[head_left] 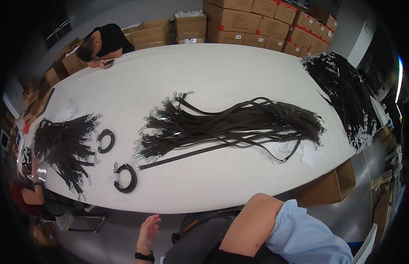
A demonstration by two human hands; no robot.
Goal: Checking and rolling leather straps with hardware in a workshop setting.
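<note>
My left hand (149, 229), with a dark band on the wrist, hangs just off the near table edge. Its fingers are loosely bent and apart, and it holds nothing. My right arm, in a light blue sleeve, is bent with the elbow toward the table; its hand is out of sight. Across the middle of the white table (204, 187) lies a bundle of long black straps (239, 121) with metal snap hooks. One strap stretches out along its near side. Two coiled black straps (133, 179) rest left of the bundle, nearest to my left hand.
Another heap of black straps (59, 138) lies at the left end, where a co-worker's arm (34, 196) reaches in. A larger heap (341, 83) covers the right end. At the far edge a person (112, 40) leans over a phone. Cardboard boxes (235, 20) stand behind; an open carton (325, 187) is near right.
</note>
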